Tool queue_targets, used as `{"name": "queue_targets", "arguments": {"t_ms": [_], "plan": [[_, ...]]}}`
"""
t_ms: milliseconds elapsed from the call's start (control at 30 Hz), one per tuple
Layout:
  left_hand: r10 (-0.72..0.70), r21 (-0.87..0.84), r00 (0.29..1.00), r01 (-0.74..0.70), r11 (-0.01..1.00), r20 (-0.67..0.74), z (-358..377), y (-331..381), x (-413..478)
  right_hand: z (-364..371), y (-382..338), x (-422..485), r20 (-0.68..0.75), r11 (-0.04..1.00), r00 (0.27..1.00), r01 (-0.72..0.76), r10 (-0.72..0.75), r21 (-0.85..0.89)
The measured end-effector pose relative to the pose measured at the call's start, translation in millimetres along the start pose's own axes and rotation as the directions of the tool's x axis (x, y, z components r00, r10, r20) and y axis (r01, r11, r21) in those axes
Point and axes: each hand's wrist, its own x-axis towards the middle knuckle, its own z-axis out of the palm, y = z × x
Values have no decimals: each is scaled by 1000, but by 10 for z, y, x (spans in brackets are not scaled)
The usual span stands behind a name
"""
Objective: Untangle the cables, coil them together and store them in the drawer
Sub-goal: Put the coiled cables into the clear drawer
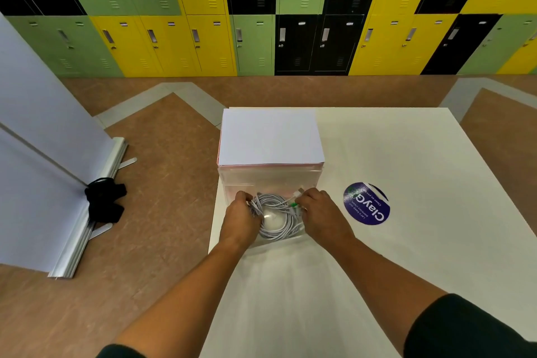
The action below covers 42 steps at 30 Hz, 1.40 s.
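Coiled cables (274, 233) in drawer (286, 241), clasped — left grip (239, 221), right grip (319, 213) flanking

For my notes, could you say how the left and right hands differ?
Left hand grips the coil on its left; right hand pinches plug ends at its upper right. Left hand sits by the table edge; right hand nearer the sticker. Both reach into the open drawer.

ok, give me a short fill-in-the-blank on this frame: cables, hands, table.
1. The coiled cables lie in the clear unit's pulled-out ____.
2. The left hand grips the coil's left side, the right hand its ____ side.
3. The round sticker on the table is ____.
Missing: drawer; right; blue.
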Motion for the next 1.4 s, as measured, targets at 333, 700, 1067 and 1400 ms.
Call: {"name": "queue_targets", "arguments": {"t_ms": [333,700,1067,1400], "plan": [[174,282,982,-188,941,72,-76,42,47,0,-31,-74,72,985,997,28,-16,-170],[50,-43,938,-69,997,-342,-441,-255,-36,-136,78,3,21,757,849,-482,529,441],[-75,-153,977,44,987,-198,-454,-225,140,-72,134,-22,129,675,810,-554,572,487],[-81,-271,997,72,960,-19,-496,-519,70,-69,315,-155,290,447,789,-562,542,695]]}}
